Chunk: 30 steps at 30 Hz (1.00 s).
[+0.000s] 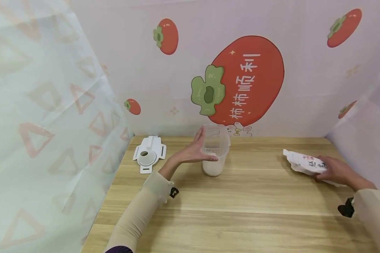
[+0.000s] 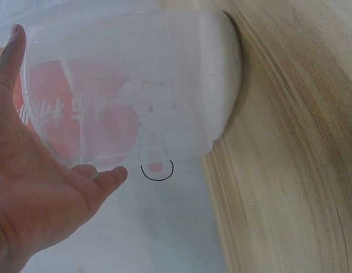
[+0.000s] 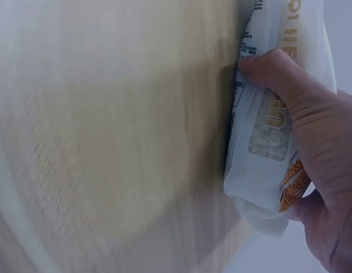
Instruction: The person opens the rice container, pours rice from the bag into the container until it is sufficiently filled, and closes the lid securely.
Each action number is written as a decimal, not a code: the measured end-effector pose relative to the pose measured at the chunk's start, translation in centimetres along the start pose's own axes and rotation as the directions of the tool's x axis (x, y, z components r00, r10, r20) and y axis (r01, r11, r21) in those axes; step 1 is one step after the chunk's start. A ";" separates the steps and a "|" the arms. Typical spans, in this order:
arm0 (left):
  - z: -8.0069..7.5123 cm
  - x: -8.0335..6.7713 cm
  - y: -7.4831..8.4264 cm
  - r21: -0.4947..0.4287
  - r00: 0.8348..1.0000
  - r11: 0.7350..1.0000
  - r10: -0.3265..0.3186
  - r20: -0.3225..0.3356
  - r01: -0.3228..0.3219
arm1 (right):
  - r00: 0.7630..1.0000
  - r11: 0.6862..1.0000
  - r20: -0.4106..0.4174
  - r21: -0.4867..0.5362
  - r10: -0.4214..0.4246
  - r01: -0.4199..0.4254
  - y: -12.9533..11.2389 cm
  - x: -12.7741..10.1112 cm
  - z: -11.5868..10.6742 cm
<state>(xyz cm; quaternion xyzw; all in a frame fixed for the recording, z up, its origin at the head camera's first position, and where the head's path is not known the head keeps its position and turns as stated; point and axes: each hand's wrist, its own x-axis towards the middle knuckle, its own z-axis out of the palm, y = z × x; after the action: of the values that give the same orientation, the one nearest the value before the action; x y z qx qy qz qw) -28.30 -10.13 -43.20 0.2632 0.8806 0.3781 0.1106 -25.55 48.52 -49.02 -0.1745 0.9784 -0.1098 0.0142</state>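
A clear plastic container stands upright on the wooden table, with a whitish layer at its bottom. My left hand is at its near left side, fingers spread and straight by the upper part. From the left wrist view, the palm of the left hand faces the container, with the fingertips close to the rim. Over at the right, my right hand grips a white rice bag lying low over the table. Pale grains show through a window in the bag, and the thumb presses on its printed side.
A white lid-like piece with a round spout and side tabs lies at the table's back left. Behind the table rises a wall sheet printed with persimmons, and more sheets hang at both sides.
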 end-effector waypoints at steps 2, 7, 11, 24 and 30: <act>0.1 0.0 0.0 -0.006 1.000 1.000 -0.001 0.004 0.001 | 1.000 1.000 -0.009 -0.001 -0.004 0.004 0.1 -0.1 0.0; 0.2 0.1 0.0 -0.015 1.000 1.000 -0.005 0.012 0.005 | 1.000 1.000 -0.006 -0.005 0.008 -0.008 0.3 -0.3 -0.1; 0.1 0.1 0.0 -0.001 1.000 1.000 0.000 0.009 0.000 | 1.000 1.000 -0.017 0.006 0.011 -0.011 0.4 -0.3 0.1; -0.1 -0.1 0.1 0.011 1.000 1.000 0.001 0.021 -0.001 | 0.989 0.989 -0.151 0.142 -0.010 0.032 0.3 0.2 0.5; -0.1 0.0 0.1 0.013 1.000 1.000 -0.003 0.020 0.003 | 0.988 0.977 -0.152 0.214 0.019 0.014 -0.3 0.3 0.1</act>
<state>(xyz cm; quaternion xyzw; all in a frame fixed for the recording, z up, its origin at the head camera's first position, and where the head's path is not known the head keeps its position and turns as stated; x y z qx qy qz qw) -28.31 -10.14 -43.03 0.2663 0.8823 0.3697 0.1182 -25.77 48.15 -49.07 -0.1619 0.9592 -0.2280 -0.0421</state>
